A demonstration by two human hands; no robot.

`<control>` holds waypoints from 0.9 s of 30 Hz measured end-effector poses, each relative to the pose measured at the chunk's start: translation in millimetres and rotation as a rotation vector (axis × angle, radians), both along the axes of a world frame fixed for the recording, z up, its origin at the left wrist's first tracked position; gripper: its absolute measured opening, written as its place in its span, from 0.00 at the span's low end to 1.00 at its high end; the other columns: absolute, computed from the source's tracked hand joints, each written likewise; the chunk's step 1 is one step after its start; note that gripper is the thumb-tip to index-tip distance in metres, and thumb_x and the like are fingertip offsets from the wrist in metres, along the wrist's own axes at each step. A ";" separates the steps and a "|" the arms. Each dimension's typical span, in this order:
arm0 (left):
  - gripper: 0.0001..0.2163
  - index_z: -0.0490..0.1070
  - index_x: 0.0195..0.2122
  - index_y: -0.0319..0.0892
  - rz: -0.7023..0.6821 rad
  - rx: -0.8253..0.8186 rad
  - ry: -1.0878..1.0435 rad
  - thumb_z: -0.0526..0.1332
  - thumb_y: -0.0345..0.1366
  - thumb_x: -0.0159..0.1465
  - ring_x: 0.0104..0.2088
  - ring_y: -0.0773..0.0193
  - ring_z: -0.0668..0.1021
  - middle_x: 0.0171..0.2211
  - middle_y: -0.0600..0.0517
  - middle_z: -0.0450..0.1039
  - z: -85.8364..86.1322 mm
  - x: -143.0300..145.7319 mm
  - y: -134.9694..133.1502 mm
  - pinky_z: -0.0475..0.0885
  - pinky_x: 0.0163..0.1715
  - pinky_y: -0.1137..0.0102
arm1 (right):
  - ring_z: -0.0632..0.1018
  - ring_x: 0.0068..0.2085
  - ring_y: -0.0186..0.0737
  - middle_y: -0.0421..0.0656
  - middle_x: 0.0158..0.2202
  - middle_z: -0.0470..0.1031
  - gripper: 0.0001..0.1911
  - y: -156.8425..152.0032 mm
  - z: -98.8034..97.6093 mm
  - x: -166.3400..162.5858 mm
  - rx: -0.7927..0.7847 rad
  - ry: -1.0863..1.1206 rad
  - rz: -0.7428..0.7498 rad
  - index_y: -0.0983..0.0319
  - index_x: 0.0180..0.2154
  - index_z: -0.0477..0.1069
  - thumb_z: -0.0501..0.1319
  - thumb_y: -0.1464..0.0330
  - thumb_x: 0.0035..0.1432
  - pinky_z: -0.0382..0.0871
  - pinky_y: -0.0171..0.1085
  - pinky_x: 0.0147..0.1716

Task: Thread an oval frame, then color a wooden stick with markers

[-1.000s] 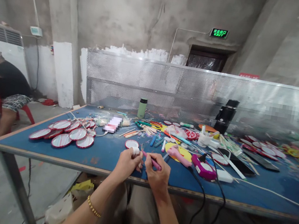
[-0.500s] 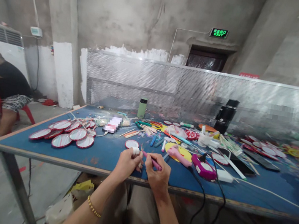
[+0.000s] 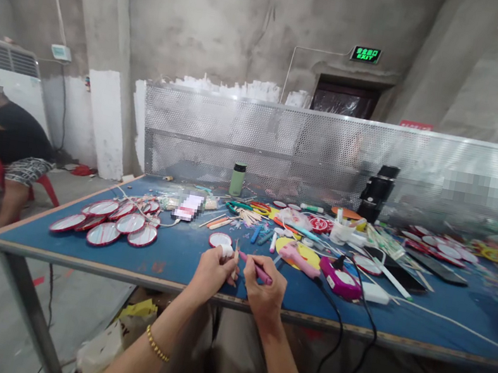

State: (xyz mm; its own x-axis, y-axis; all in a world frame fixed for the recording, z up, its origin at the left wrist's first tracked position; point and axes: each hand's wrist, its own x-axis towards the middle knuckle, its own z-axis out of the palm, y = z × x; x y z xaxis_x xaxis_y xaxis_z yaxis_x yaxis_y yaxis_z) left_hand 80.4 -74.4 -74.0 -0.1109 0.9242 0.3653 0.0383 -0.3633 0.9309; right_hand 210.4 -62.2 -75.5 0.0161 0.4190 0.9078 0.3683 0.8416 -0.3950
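At the front edge of the table, my left hand (image 3: pixel 213 273) is closed, pinching a thin pale stick (image 3: pixel 236 254) upright. A small white piece (image 3: pixel 226 250) shows at its fingers; whether it is held or wrapped round a finger, I cannot tell. Just right of it, my right hand (image 3: pixel 270 288) is closed round a pink pen (image 3: pixel 263 274), whose tip points left at the stick. Whether tip and stick touch is too small to see. Behind my left hand lies a round white disc with a red rim (image 3: pixel 219 239).
Red-rimmed discs (image 3: pixel 103 233) pile up at left, near a phone (image 3: pixel 189 206). To the right lie a pink glue gun (image 3: pixel 301 260), a purple device (image 3: pixel 339 278) and cables. A green bottle (image 3: pixel 237 181) and black flask (image 3: pixel 376 195) stand behind. A person (image 3: pixel 11 138) sits far left.
My right hand and the pen have shifted very slightly to the right, away from the stick. My left hand keeps its place, and the things on the table lie as before.
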 end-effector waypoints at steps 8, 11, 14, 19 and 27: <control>0.09 0.67 0.23 0.42 -0.002 -0.003 -0.003 0.63 0.39 0.56 0.16 0.68 0.72 0.17 0.55 0.71 -1.4 -0.5 1.2 0.67 0.19 0.75 | 0.77 0.25 0.34 0.40 0.25 0.77 0.09 0.4 0.4 -0.7 -0.024 -0.002 0.018 0.61 0.31 0.73 0.58 0.68 0.63 0.72 0.31 0.29; 0.09 0.68 0.23 0.42 0.001 -0.010 -0.003 0.63 0.39 0.56 0.15 0.68 0.72 0.17 0.55 0.72 -2.1 -0.6 1.9 0.68 0.19 0.74 | 0.76 0.25 0.34 0.40 0.25 0.77 0.09 1.3 -1.1 -0.5 -0.016 0.016 -0.014 0.61 0.30 0.73 0.59 0.67 0.63 0.72 0.31 0.29; 0.08 0.68 0.23 0.42 0.009 -0.011 -0.003 0.62 0.38 0.56 0.15 0.68 0.72 0.17 0.56 0.72 -1.5 -0.3 1.1 0.68 0.19 0.75 | 0.76 0.25 0.33 0.40 0.25 0.77 0.09 0.7 -0.9 -0.5 -0.022 0.007 0.004 0.61 0.30 0.73 0.59 0.68 0.63 0.71 0.30 0.29; 0.08 0.68 0.23 0.41 0.017 -0.006 -0.001 0.63 0.38 0.55 0.15 0.68 0.72 0.16 0.56 0.71 -1.0 -0.1 0.6 0.67 0.18 0.75 | 0.76 0.25 0.33 0.39 0.25 0.77 0.09 -0.5 0.8 -0.4 -0.031 -0.013 0.030 0.61 0.30 0.73 0.58 0.69 0.63 0.71 0.30 0.29; 0.08 0.68 0.24 0.42 0.017 -0.003 -0.004 0.63 0.38 0.56 0.15 0.68 0.72 0.17 0.56 0.72 -2.0 -0.2 1.1 0.68 0.18 0.74 | 0.76 0.25 0.33 0.39 0.25 0.77 0.09 -0.1 -1.0 -0.2 -0.014 0.001 0.008 0.61 0.30 0.72 0.58 0.68 0.63 0.71 0.31 0.29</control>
